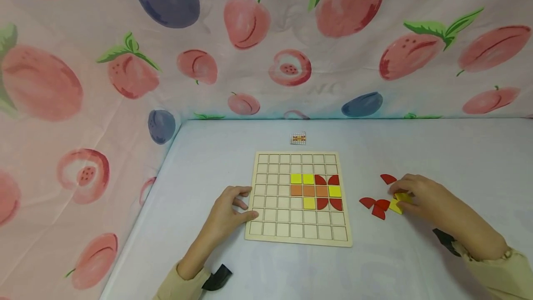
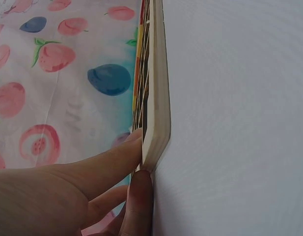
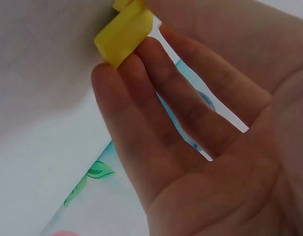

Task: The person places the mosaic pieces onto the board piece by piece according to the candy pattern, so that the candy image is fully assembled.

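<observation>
A wooden grid board [image 1: 266,216] lies on the table, with yellow, orange and red tiles in some cells. My left hand [image 1: 229,209] holds its left edge, thumb over the rim; the left wrist view shows the board's edge [image 2: 160,98] between the digits. To the right of the board, my right hand [image 1: 424,200] pinches a yellow square tile [image 3: 124,37] at its fingertips. Another yellow tile [image 1: 395,206] is under that hand, partly covered. Beside it lie several loose red quarter-circle tiles [image 1: 379,212], with one red tile [image 1: 388,179] farther back.
A small card with a printed grid pattern [image 1: 298,138] lies behind the board. White cloth [image 1: 208,152] covers the table. A fruit-print curtain [image 1: 258,78] rises along the back and left edges. Black straps [image 1: 217,278] show at the sleeves.
</observation>
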### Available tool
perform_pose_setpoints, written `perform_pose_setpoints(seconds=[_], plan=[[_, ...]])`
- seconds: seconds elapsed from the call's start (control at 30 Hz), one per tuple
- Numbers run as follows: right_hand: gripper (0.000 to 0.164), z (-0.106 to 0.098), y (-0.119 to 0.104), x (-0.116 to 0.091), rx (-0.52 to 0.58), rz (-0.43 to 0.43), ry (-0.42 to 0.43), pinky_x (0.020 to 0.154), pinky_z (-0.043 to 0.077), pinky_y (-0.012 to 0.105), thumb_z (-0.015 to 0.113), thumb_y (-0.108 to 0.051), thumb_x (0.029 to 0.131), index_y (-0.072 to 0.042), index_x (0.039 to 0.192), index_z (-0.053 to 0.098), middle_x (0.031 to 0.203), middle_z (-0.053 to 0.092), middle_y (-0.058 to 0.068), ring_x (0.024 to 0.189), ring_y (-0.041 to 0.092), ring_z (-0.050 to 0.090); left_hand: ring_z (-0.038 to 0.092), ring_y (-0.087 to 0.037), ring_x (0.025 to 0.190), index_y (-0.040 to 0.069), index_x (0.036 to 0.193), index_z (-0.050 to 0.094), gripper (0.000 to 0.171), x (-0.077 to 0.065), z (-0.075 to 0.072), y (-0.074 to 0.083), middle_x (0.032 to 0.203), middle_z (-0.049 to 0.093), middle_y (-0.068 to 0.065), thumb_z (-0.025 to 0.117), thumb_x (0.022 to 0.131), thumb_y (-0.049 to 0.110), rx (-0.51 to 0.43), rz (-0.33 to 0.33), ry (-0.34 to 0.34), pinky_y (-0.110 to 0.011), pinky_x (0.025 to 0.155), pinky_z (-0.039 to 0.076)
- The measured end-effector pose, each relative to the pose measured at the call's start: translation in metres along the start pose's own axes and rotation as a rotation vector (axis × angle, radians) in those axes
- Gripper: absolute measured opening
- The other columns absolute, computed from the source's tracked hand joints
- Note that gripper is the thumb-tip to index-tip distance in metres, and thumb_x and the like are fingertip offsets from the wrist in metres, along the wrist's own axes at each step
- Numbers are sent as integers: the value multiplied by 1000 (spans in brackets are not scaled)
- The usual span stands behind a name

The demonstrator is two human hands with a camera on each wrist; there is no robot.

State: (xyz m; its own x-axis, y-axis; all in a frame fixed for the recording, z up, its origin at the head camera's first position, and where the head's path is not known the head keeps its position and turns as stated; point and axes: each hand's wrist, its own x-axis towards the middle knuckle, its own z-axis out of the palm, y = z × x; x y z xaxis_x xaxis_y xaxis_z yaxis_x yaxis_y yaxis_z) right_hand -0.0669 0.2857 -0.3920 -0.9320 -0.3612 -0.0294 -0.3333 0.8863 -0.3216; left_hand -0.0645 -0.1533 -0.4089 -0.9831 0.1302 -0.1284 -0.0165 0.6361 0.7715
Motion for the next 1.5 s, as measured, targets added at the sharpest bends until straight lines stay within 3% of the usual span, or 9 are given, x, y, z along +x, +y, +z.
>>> perform_pose_setpoints(seconds=[0.13,0.73,1.0,1.23,1.3,1.5], plan=[[30,-1,1,-1,20,-21,14,76,57,43,87,-4,70,-8,95,73,92,64,-2,83,19,60,59,-12,92,11,132,61,61,0,0,0,121,59,-2,86,77,11,0,-2,1,-25,74,51],[28,0,0,-1,6,-46,32,80,57,48,84,2,69,-8,93,74,96,69,6,88,26,62,59,-12,91,11,132,61,61,1,0,-1,120,59,-1,86,76,11,-2,-2,-3,-25,74,51],[26,3,1,-1,-21,-74,79,78,57,48,84,5,70,-8,91,75,92,71,4,87,28,64,59,-13,91,9,131,61,60,2,0,-2,120,60,-5,86,77,12,4,18,0,-25,72,51],[36,3,7,-3,-30,-163,239,67,59,34,89,6,60,-10,88,73,86,68,-5,76,17,64,59,-12,91,10,131,62,59,1,0,-1,120,60,-3,86,77,11,-8,7,-1,-24,73,52],[36,3,8,-4,-22,-150,232,69,59,35,89,5,60,-9,89,73,87,67,-4,78,19,65,59,-13,91,10,131,62,59,1,0,-1,120,60,-4,86,77,11,-7,10,0,-24,72,52],[28,1,9,-5,1,-12,78,79,56,49,84,0,72,-2,98,73,94,69,6,89,30,66,59,-13,91,9,131,62,60,2,0,-2,120,60,-5,86,76,11,-4,18,3,-24,72,52]])
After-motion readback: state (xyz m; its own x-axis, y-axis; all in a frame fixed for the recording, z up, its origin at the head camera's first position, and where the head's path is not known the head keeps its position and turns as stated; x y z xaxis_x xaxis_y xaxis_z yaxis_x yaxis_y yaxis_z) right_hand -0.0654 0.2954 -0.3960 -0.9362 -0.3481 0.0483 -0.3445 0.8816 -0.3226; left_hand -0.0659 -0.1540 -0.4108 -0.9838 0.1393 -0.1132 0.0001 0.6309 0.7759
